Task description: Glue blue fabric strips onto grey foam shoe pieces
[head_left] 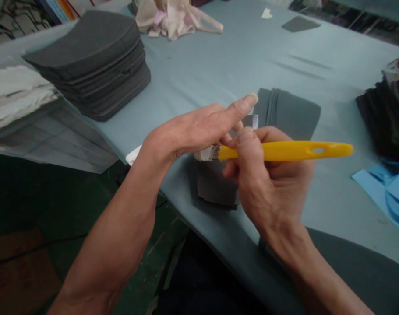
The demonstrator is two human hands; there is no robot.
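Observation:
My right hand (pixel 268 188) is closed around a flat brush with a yellow handle (pixel 304 151), held level. The brush's bristle end, coated with whitish stuff, points left under my left hand (pixel 206 124). That hand is open, its thumb stretched out and its other fingers partly hidden behind the right hand. Both hands are over a small stack of dark grey sheet pieces (pixel 217 186) near the table edge. A pale, whitish strip (pixel 252 121) shows between my hands at the top of this stack. Just behind lies a fanned group of similar grey pieces (pixel 294 111).
A tall stack of dark curved pieces (pixel 94 65) stands at the left table edge, beside a bin with white cloth (pixel 18 96). Beige fabric (pixel 176 19) lies at the back. More dark pieces (pixel 388 118) and blue strips (pixel 388 192) are on the right. A dark sheet (pixel 353 267) lies in front.

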